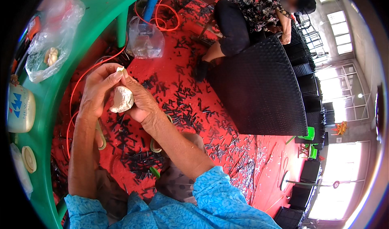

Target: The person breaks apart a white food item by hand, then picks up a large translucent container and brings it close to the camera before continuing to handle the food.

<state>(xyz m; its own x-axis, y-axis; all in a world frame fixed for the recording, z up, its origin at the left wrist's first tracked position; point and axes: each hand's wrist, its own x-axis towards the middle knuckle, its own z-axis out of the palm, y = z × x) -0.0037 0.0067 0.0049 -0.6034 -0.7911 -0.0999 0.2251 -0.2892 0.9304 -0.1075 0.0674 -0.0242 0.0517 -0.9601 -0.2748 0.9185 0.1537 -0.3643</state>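
Note:
Both my hands are raised over the red floor, close together at the fingertips. Against the palm of my right hand [142,101] rests a white, doughy-looking chunk [122,100] with a rough, broken edge, like part of a steamed bun. My left hand [97,87] is closed, thumb and forefinger pinching a small pale piece [120,69]; the right fingertips touch there too. What the small piece is, I cannot make out. To the left, a clear plastic bag [60,34] on the green table [95,20] holds a pale lump [51,56], perhaps a garlic bulb.
A white jar [21,108] and a round lid [28,159] stand on the table. Short black strips [142,156] litter the red floor [227,156]. A red hose [70,103] runs beside the table. Ahead, a seated person [259,10] handles a large black woven panel [259,91].

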